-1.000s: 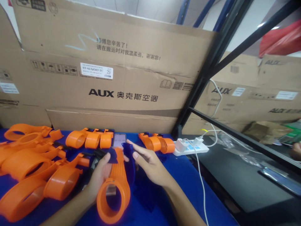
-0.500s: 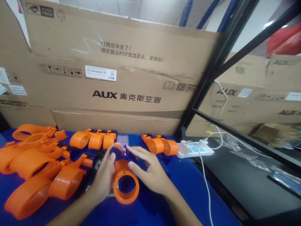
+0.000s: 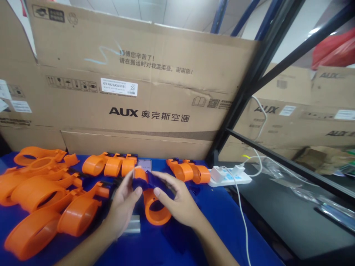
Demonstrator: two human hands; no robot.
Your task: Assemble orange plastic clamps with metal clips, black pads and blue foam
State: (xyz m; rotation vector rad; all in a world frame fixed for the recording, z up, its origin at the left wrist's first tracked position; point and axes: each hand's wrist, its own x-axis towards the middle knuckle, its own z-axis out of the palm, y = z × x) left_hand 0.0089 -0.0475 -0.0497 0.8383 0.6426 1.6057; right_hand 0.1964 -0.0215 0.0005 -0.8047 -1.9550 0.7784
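Between my hands is an orange plastic ring part [image 3: 158, 213] with a dark blue piece [image 3: 151, 180] at its upper end. My left hand [image 3: 126, 201] is closed on its left side, thumb pressed near the blue piece. From the right, my right hand [image 3: 179, 199] grips the same part, its thumb over the ring's upper edge and fingers along the blue piece. The ring's opening hangs down toward me. A grey metal block [image 3: 133, 224] lies on the blue table cover [image 3: 219, 229] just below my left hand. Behind the part stands a phone-like screen [image 3: 144, 164], partly covered.
Several similar orange ring parts [image 3: 41, 192] are piled at left, with more in a row [image 3: 112, 166] at the back and a pair [image 3: 191, 172] right of centre. A white power strip [image 3: 231, 175] trails a cable [image 3: 241, 214]. Cardboard [image 3: 166, 136] walls the back; a black frame post [image 3: 238, 99] rises at right.
The orange part has turned and shifted slightly up and right in my hands. My left thumb has moved onto its upper end, and the grey block shows more.
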